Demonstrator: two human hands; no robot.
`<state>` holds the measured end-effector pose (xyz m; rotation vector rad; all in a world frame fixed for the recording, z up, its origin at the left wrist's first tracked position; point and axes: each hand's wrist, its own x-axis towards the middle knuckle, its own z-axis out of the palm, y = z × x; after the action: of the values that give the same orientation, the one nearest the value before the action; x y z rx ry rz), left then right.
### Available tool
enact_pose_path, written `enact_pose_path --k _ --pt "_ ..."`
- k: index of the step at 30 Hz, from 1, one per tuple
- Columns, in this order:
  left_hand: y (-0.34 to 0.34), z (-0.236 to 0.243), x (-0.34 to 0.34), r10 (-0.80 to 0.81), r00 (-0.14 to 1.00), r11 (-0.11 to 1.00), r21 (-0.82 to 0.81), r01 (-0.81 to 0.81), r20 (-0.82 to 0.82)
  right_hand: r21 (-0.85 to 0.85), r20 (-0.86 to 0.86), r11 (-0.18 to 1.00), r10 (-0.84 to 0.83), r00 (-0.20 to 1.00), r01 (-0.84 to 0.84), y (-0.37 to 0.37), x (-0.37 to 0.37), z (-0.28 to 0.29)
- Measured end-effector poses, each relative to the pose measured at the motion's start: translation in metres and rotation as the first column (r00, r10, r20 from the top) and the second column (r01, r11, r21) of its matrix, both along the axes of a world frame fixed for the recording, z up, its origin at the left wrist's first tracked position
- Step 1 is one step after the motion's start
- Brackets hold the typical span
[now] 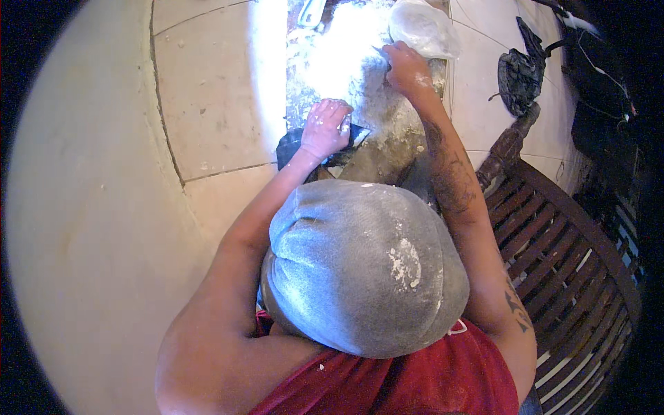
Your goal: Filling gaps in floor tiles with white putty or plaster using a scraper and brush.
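My left hand (pixel 326 129), dusted with white, is closed over a dark, flat, pointed thing (pixel 358 134). Its kind is unclear. A black shape (pixel 289 146) shows beside that wrist. Further off to the right, my right hand (pixel 409 72) is pinched, with a small dark tip (pixel 379 51) at its fingers. What it grips is mostly hidden. Both hands are over a work surface (pixel 377 162) smeared with white powder or paste, partly washed out by strong light. A translucent plastic bag (pixel 423 29) with whitish contents lies just beyond my right hand.
A pale-handled tool (pixel 312 12) lies at the far edge. Large beige tiles (pixel 207 104) surround the surface. On the right are a dark slatted wooden chair (pixel 567 256) and a crumpled black item (pixel 520 72). A grey, powder-marked cloth bulge (pixel 363 266) fills the near middle.
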<state>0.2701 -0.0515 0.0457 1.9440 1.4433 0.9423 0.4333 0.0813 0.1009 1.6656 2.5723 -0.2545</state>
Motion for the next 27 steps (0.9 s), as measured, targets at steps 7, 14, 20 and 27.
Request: enact_pose_path --k 7,14,20,27 --pt "-0.003 0.002 -0.001 0.007 1.000 1.000 -0.015 -0.007 0.000 -0.139 -0.004 0.990 0.037 0.999 -0.037 -0.027 -0.023 -0.004" --pt "0.001 0.004 0.001 0.009 1.000 1.000 -0.008 -0.009 -0.010 -0.160 -0.188 0.977 -0.168 0.968 0.139 -0.012 0.011 0.020" --pt "-0.001 0.005 -0.001 0.005 1.000 1.000 -0.009 -0.005 -0.012 -0.209 -0.140 0.978 -0.022 0.990 -0.008 -0.020 0.020 0.016" --pt "0.001 0.005 0.002 -0.001 1.000 1.000 0.005 0.001 -0.001 -0.277 -0.137 0.960 0.004 0.991 -0.042 -0.001 0.014 0.002"
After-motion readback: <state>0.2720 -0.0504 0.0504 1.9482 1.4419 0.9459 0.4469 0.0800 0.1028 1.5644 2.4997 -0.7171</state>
